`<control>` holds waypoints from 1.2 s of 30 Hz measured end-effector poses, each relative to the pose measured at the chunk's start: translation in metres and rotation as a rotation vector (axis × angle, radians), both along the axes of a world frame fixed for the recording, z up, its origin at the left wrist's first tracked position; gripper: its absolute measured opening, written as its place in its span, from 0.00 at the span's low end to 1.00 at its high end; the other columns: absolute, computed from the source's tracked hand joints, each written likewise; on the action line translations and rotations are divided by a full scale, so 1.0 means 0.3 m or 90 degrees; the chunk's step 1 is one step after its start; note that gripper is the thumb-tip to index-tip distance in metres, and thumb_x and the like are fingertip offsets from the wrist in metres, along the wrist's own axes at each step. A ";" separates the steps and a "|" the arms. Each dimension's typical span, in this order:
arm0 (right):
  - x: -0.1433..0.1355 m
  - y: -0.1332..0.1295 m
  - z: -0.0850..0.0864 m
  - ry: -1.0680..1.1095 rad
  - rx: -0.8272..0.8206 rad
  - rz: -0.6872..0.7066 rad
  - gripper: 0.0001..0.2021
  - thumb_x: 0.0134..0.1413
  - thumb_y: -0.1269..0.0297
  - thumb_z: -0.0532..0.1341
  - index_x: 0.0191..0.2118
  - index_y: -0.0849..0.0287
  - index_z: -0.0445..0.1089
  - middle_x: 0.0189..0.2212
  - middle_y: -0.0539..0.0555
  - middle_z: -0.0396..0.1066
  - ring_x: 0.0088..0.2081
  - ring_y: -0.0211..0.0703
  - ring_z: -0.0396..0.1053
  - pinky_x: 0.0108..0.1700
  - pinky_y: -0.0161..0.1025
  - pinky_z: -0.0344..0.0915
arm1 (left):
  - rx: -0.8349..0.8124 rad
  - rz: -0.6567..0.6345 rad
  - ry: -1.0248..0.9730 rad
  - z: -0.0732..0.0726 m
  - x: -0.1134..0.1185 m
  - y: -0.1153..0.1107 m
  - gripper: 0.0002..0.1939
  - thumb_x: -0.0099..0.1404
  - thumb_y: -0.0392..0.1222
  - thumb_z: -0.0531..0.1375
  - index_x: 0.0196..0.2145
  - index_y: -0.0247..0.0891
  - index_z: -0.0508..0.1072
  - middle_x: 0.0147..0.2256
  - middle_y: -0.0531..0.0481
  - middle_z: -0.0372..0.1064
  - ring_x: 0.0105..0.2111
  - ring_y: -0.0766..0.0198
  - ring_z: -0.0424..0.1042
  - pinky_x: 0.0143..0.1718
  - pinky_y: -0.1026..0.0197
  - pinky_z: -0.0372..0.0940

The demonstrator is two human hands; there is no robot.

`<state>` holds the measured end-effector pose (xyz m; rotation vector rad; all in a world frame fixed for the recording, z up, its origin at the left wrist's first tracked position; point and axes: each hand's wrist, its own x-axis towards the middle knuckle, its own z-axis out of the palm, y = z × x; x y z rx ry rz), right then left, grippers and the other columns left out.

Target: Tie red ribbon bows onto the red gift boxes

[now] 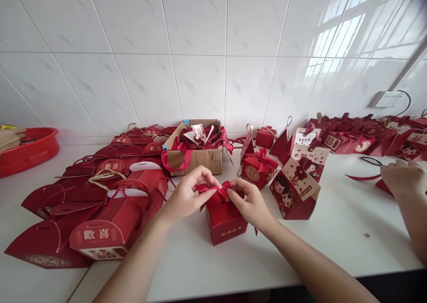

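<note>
On the counter (pixel 187 258), between the two hands, sits a small red box (pixel 227 227) with a line of pale print on its front face. A red ribbon (pixel 227 186) is gathered over its top. The left hand (pixel 191 194) has its grip pinched on the ribbon at the box's left side, thumb against fingers. The right hand (pixel 248 200) pinches the ribbon too, a little to the right, its fingertips close by the left hand's. How the strands cross is hard to make out, as the fingers cover part of them; one ribbon end shows below the right wrist.

Just behind the right hand stands a bow-topped box (pixel 251 171) with a gold round emblem. To its right are printed boxes (pixel 295 194) with cartoon figures. Behind the left hand is an open carton (pixel 208 161) holding ribbon and a printed card (pixel 199 133). Many red boxes (pixel 100 225) with rope handles crowd the left side, and a red basin (pixel 43 149) stands beyond them. At the right edge, a co-worker's hand (pixel 403 178) is beside a black loop (pixel 371 161).
</note>
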<state>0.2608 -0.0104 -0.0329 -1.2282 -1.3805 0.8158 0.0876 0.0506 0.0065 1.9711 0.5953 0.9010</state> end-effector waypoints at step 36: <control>0.024 0.000 -0.016 -0.132 0.071 0.036 0.13 0.60 0.58 0.55 0.29 0.58 0.69 0.27 0.53 0.71 0.30 0.42 0.64 0.34 0.38 0.60 | 0.141 0.031 0.064 -0.075 0.016 0.013 0.05 0.63 0.40 0.59 0.33 0.38 0.73 0.35 0.52 0.73 0.37 0.64 0.71 0.42 0.63 0.64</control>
